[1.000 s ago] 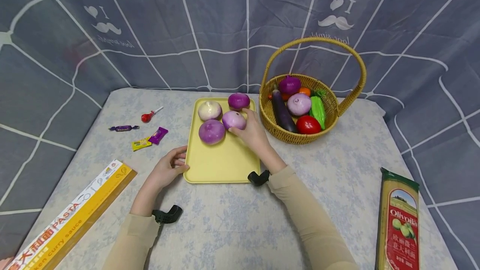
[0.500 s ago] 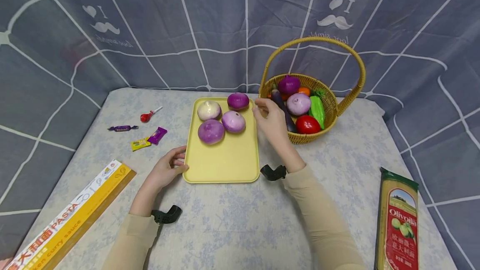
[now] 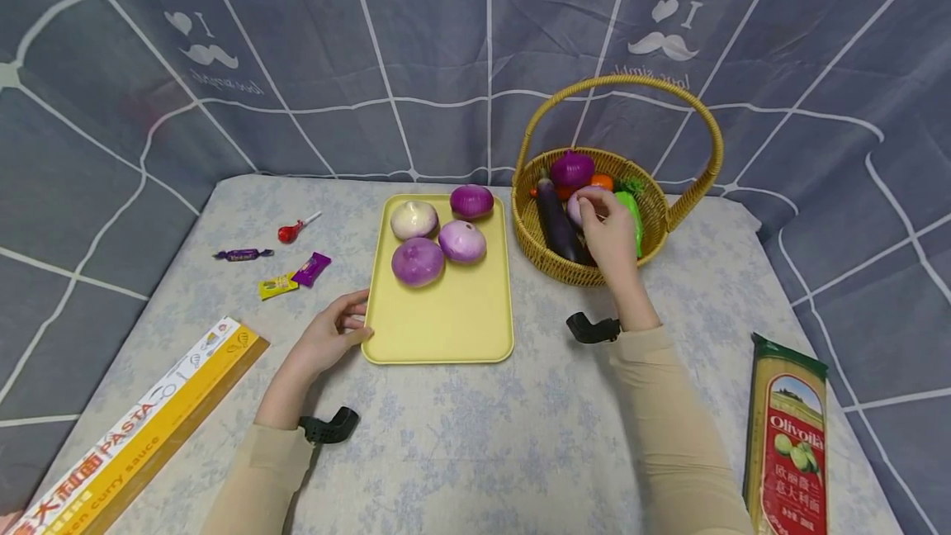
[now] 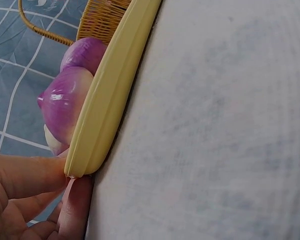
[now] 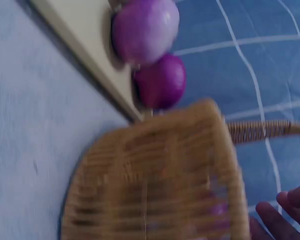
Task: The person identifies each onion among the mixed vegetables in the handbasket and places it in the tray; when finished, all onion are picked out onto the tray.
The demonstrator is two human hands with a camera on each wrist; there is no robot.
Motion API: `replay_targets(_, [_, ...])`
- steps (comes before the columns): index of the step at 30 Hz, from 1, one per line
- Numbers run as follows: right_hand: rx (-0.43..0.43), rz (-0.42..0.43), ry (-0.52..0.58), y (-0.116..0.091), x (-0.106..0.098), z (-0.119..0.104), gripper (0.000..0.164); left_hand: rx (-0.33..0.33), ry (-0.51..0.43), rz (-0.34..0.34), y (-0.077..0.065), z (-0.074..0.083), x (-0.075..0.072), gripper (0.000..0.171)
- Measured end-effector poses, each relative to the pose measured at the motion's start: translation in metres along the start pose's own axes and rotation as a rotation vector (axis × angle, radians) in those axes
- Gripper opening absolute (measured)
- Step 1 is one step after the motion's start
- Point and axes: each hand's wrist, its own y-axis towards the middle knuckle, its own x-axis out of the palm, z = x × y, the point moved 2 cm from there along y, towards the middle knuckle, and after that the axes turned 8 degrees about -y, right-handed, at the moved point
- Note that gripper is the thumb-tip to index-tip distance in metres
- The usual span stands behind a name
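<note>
Flowered desk (image 3: 475, 469): left hand (image 3: 325, 338) pinches the oblong yellow tray (image 3: 438, 327); the relaxed right hand (image 3: 613, 239) should skirt that golden wicker handle (image 3: 624, 78).

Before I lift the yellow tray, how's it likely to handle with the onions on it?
The tray is probably stiff: its sides run straight. It may feel heavier at the far half, where all four onions sit. Those look rounded and glossy, so they could roll or slide if tipped.

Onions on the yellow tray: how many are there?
4: a whitish onion at far left, a dark purple onion at far right, a pale purple onion nearer right, a purple onion nearer left. None appears hidden on the tray.
</note>
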Motion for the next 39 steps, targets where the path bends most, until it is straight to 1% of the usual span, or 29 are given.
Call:
replay_targets(5, [0.064, 0.03, -0.061, 0.009, -0.014, 0.015, 0.029, 0.009, -0.006, -0.005, 0.0, -0.001, -0.001, 0.062])
replay_targets(10, [0.142, 0.009, -0.076, 0.018, -0.023, 0.027, 0.033, -0.003, -0.006, -0.008, 0.0, 0.0, -0.001, 0.062])
replay_targets(13, [0.174, -0.032, -0.103, 0.022, -0.024, 0.032, 0.04, -0.002, -0.002, -0.008, 0.0, 0.001, -0.001, 0.062])
replay_targets(19, [0.184, -0.122, -0.17, 0.03, -0.02, 0.039, 0.059, -0.003, -0.002, -0.006, 0.0, 0.001, -0.001, 0.062])
replay_targets(23, [0.2, -0.192, -0.221, 0.036, -0.016, 0.039, 0.073, -0.007, -0.008, -0.004, 0.0, 0.0, 0.0, 0.062])
replay_targets(27, [0.202, -0.24, -0.264, 0.041, -0.008, 0.039, 0.079, -0.006, -0.005, -0.001, -0.001, -0.001, -0.001, 0.062])
replay_targets(29, [0.203, -0.261, -0.285, 0.043, -0.004, 0.039, 0.081, -0.003, -0.004, 0.0, -0.001, -0.001, -0.001, 0.062])
replay_targets(32, [0.189, -0.272, -0.331, 0.045, 0.002, 0.039, 0.078, 0.0, -0.004, -0.001, -0.002, -0.001, 0.0, 0.062])
replay_targets(36, [0.17, -0.251, -0.39, 0.046, 0.006, 0.039, 0.071, -0.001, -0.002, 0.004, -0.001, -0.001, 0.0, 0.062])
replay_targets(39, [0.177, -0.236, -0.394, 0.046, 0.007, 0.039, 0.071, -0.004, 0.0, 0.008, -0.001, -0.001, 0.0, 0.062])
